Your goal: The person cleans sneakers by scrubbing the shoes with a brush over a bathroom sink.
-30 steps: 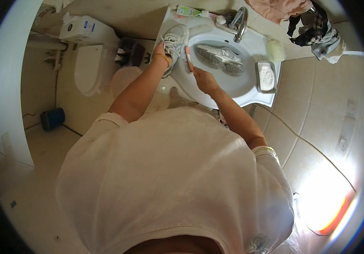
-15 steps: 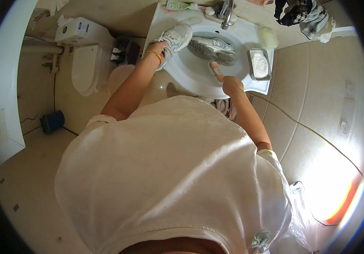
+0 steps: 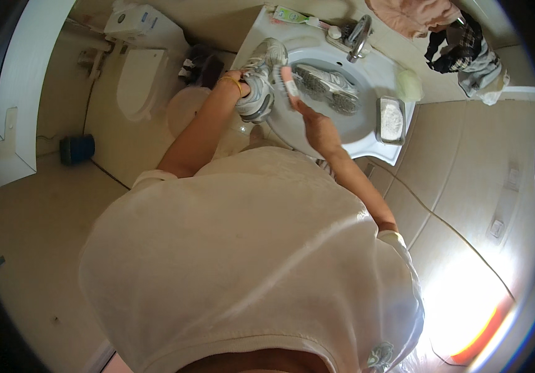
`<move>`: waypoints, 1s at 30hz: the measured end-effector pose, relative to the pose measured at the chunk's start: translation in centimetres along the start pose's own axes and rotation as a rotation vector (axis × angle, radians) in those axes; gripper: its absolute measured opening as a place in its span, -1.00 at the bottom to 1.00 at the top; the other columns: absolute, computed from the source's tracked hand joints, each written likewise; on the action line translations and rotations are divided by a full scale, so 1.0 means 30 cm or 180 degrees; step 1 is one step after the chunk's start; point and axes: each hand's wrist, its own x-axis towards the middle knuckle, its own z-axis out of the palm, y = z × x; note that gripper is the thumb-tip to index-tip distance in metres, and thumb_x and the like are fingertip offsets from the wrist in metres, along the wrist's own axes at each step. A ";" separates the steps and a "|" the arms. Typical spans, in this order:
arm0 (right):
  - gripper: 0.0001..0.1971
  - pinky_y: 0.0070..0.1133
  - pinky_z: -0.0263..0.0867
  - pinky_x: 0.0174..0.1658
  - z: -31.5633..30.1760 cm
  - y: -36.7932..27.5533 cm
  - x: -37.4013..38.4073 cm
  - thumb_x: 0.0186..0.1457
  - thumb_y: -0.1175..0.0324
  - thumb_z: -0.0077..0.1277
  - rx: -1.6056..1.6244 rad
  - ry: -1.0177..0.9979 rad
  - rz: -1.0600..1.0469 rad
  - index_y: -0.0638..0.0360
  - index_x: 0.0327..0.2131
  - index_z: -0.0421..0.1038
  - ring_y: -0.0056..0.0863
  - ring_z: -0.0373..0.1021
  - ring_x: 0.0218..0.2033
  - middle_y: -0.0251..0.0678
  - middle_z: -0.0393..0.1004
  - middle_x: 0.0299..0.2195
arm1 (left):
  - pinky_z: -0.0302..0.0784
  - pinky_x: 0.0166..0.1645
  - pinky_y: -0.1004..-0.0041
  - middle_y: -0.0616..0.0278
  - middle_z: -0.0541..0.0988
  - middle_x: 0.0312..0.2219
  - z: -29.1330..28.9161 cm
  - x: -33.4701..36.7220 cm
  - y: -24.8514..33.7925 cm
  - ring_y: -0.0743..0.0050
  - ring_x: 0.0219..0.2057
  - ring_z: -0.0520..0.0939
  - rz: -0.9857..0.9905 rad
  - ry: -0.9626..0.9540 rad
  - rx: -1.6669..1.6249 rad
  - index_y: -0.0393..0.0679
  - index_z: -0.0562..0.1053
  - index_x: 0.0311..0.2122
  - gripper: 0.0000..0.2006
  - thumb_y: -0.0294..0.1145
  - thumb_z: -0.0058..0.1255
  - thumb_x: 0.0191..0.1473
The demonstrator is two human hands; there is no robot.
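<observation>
My left hand (image 3: 233, 81) grips a white-and-grey sneaker (image 3: 258, 93) over the left side of the basin, its fingers partly hidden by the shoe. A pink scrubbing brush (image 3: 289, 82) is held in my right hand (image 3: 321, 132), the bristles turned toward the sneaker and at or very near its side. The second sneaker (image 3: 328, 87) lies in the water of the white washbasin (image 3: 356, 148), to the right of the brush.
On the basin's right edge stands a grey tray of white powder (image 3: 392, 121), with a pale green object (image 3: 409, 86) behind it. The faucet (image 3: 359, 38) rises at the back beside a toothpaste tube (image 3: 289, 15). Clothes (image 3: 466, 53) hang at far right; a toilet (image 3: 142, 81) stands left.
My right hand has raised the brush from above the basin, leftward to the held sneaker. The sneaker in my left hand has been turned. The whole view has shifted slightly.
</observation>
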 end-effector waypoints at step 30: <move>-0.51 -0.31 0.29 -0.32 0.010 -0.132 0.274 0.00 0.47 -0.32 -0.1239 0.0168 0.0850 -0.24 0.04 0.08 -0.12 0.39 -0.37 0.01 0.40 -0.42 | 0.44 -0.13 0.31 0.09 0.45 -0.25 0.166 -0.269 -0.121 0.30 -0.28 0.49 0.0156 -0.0105 0.0203 -0.36 0.36 -0.28 -0.73 -0.44 -0.41 0.11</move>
